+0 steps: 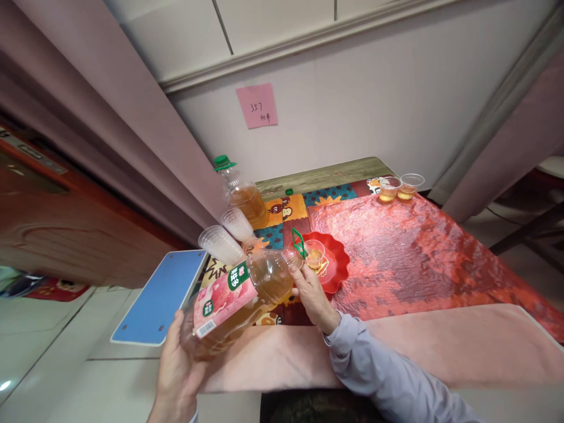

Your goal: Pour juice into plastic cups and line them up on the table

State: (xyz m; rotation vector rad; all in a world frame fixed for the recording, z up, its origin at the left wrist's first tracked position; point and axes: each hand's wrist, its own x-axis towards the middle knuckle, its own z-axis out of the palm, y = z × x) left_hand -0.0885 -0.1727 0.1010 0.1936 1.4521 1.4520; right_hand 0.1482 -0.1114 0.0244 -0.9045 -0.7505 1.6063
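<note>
A large clear bottle of amber drink (233, 294) with a pink label lies tilted, its neck to the right. Around its base is my left hand (178, 358), while my right hand (311, 291) grips the neck. A green handle loop (298, 242) sticks out at the mouth. Just beyond the mouth, a clear plastic cup (315, 255) with some amber liquid stands on a red scalloped plate (339, 270). Behind the bottle are two stacks of clear cups (220, 244), tipped toward the left. My fingers are wrapped round the bottle on both sides.
A second bottle (249, 202) with a green cap stands at the back left. Near it lies a small green cap (289, 191). Two cups of amber drink (388, 190) stand at the far right corner of the table (423, 264). A blue board (156, 299) is at the left.
</note>
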